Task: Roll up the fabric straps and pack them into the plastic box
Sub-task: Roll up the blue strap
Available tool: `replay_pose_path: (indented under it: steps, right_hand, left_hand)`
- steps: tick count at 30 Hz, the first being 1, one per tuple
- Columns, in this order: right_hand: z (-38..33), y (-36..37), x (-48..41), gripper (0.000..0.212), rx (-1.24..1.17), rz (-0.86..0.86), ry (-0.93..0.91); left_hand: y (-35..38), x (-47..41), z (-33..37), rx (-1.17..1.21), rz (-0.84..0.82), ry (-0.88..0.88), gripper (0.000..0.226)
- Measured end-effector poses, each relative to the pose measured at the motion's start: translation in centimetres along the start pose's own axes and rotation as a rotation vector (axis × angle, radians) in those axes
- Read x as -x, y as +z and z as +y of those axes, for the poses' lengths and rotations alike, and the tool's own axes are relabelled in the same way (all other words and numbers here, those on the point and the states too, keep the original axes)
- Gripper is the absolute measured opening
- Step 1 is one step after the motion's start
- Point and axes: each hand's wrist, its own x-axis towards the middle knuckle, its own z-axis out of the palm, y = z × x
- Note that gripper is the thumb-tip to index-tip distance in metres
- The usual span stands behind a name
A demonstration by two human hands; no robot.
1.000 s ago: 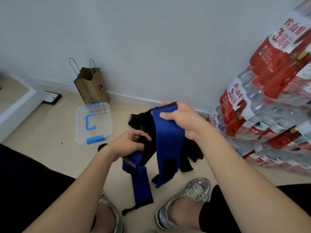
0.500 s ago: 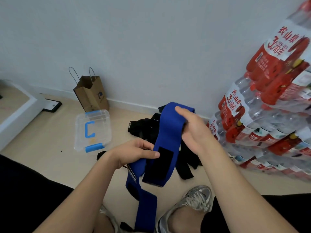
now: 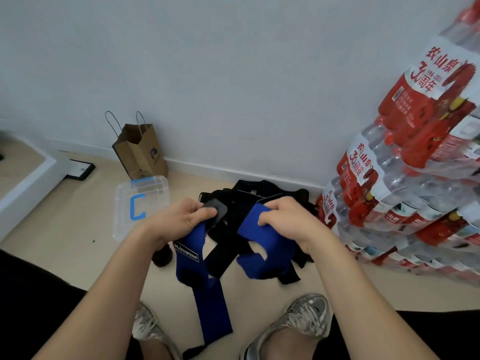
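Observation:
A long blue fabric strap hangs between my hands above the floor. My left hand pinches its end with the dark hook patch, and the strap drops from there past a label. My right hand grips another stretch of the blue strap, which loops down below it. Under both hands lies a heap of black straps on the floor. The clear plastic box with blue clips and its lid on sits on the floor, left of my left hand.
A brown paper bag stands against the wall behind the box. Stacked packs of water bottles fill the right side. A white ledge is at the left. My two shoes are on the floor below the strap.
Both hands have come down and moved apart. My left hand shifted up to the patch end of the blue strap, and my right hand lowered its stretch from head height.

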Motion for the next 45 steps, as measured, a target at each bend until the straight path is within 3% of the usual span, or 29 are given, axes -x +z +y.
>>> replay_pose_path:
  steps: [1,4,7,10,13,18,24,27,32,34,39,45]
  right_hand:
    - [0.2,0.2,0.0,0.005,0.023,-0.085,0.019]
    - [0.5,1.0,0.2,0.026,0.027,-0.365,0.046]
    - [0.5,1.4,0.4,0.037,-0.070,-0.528,0.012]
    - [0.9,1.1,0.4,0.037,-0.132,-0.651,-0.028]
    - [0.8,0.8,0.6,0.025,-0.161,-0.734,-0.058]
    - [1.2,1.0,0.2,0.043,-0.185,-0.714,-0.094]
    - [1.9,0.8,-0.2,0.031,-0.270,-0.680,-0.054]
    - [1.6,0.7,-0.3,0.031,-0.313,-0.694,-0.048]
    - [1.9,-0.2,-0.4,0.040,-0.238,-0.684,-0.191]
    - [2.0,-0.7,-0.4,0.042,-0.202,-0.658,-0.222]
    - [1.3,-0.9,-0.3,0.038,-0.128,-0.615,-0.222]
    - [0.6,-1.4,-0.1,0.021,0.084,-0.568,-0.162]
  left_hand:
    - [-0.2,0.0,0.1,-0.024,-0.002,0.031,0.046]
    - [0.1,0.5,0.7,-0.097,-0.032,0.080,0.039]
    - [0.7,1.2,1.7,-0.097,-0.227,0.084,0.036]
    - [0.7,1.5,2.1,-0.027,-0.479,0.127,0.027]
    - [0.4,1.6,2.3,-0.025,-0.551,0.149,0.021]
    - [1.7,0.9,3.0,-0.086,-0.457,0.169,0.022]
    - [2.8,0.6,3.6,-0.280,-0.327,0.262,0.034]
    - [3.4,0.2,3.1,-0.273,-0.257,0.255,0.046]
    - [3.5,-0.2,2.3,-0.211,-0.175,0.252,0.041]
    - [3.4,-0.1,2.4,-0.218,-0.219,0.239,0.039]
    - [3.6,0.0,2.8,-0.233,-0.510,0.132,0.031]
    - [3.6,0.3,2.3,-0.176,-0.563,0.029,0.020]
